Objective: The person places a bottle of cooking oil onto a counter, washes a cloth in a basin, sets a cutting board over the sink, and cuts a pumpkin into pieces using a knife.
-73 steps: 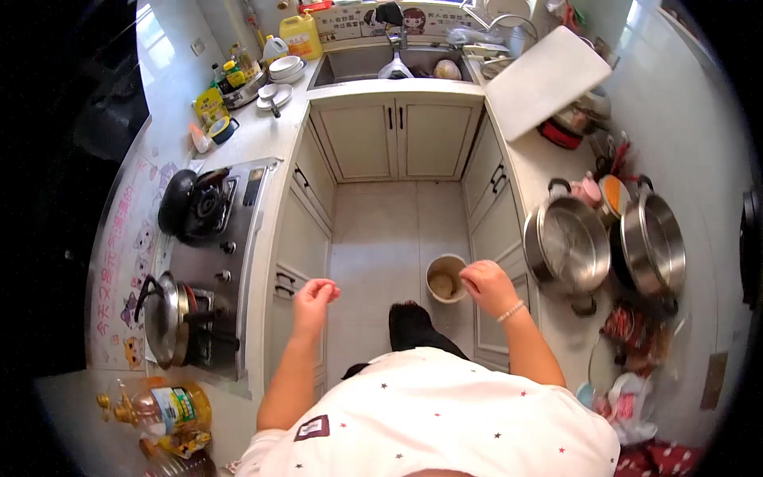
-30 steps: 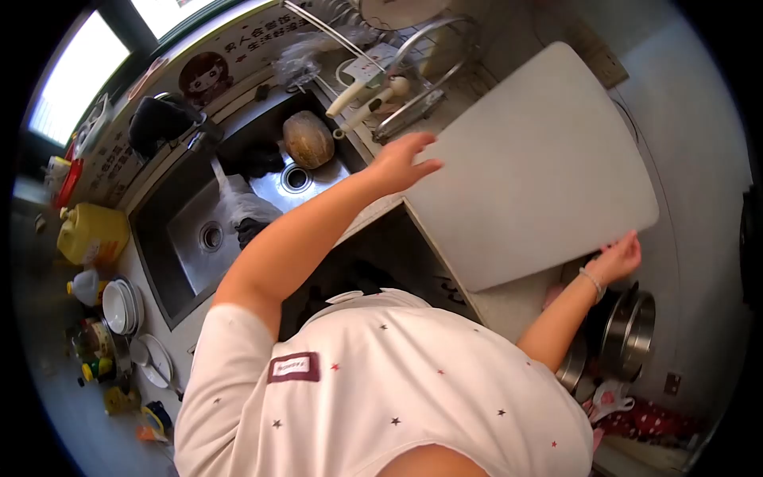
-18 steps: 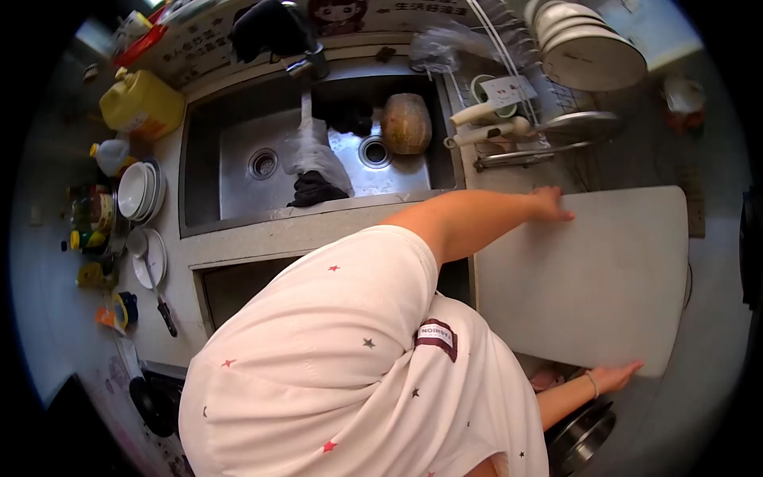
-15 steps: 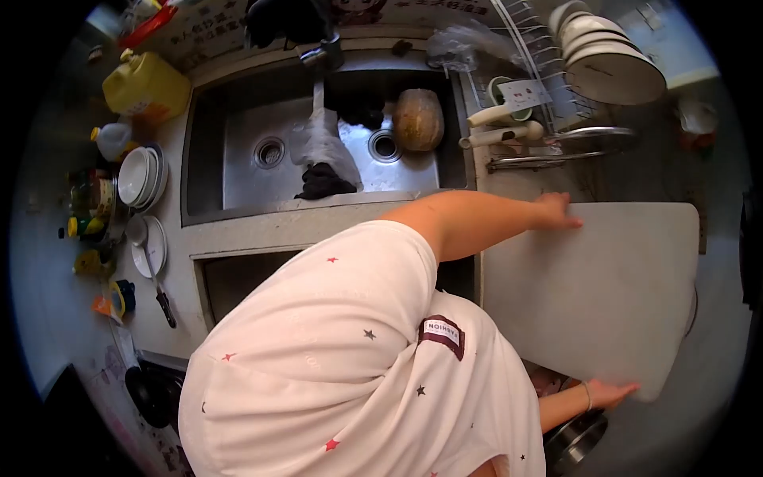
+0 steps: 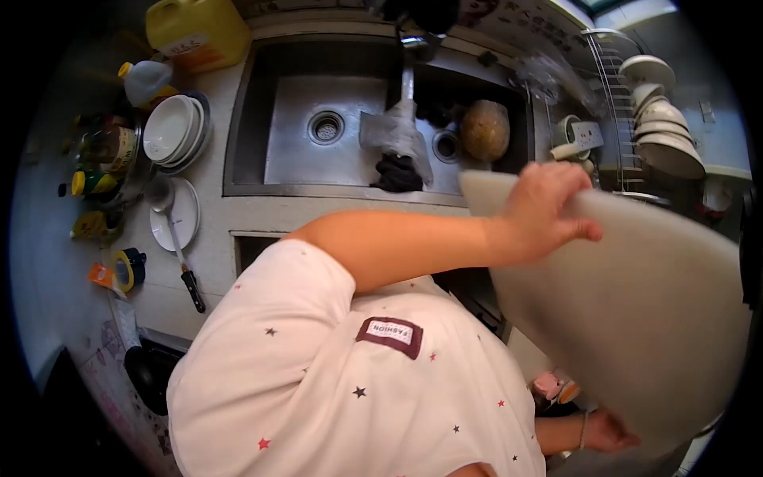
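Note:
A large pale cutting board (image 5: 628,310) is raised and tilted at the right of the head view. My left hand (image 5: 548,208) grips its upper edge, with the fingers over the edge and the thumb against the face toward me. Lower down, my right hand (image 5: 610,433) holds the board's bottom edge, and some of its fingers are hidden. The board covers part of the counter on the right and the lower part of the dish rack area.
A double sink (image 5: 294,167) holds a pumpkin (image 5: 486,131) and a dark cloth (image 5: 397,173). At right, a wire rack (image 5: 612,103) stands beside stacked bowls (image 5: 664,131). On the left are plates (image 5: 168,131), a ladle (image 5: 161,195), bottles and a yellow jug (image 5: 195,36).
The cutting board has come up off the right-hand counter and tilted, with both hands on it. My left hand has risen closer to the camera, and the view has swung right.

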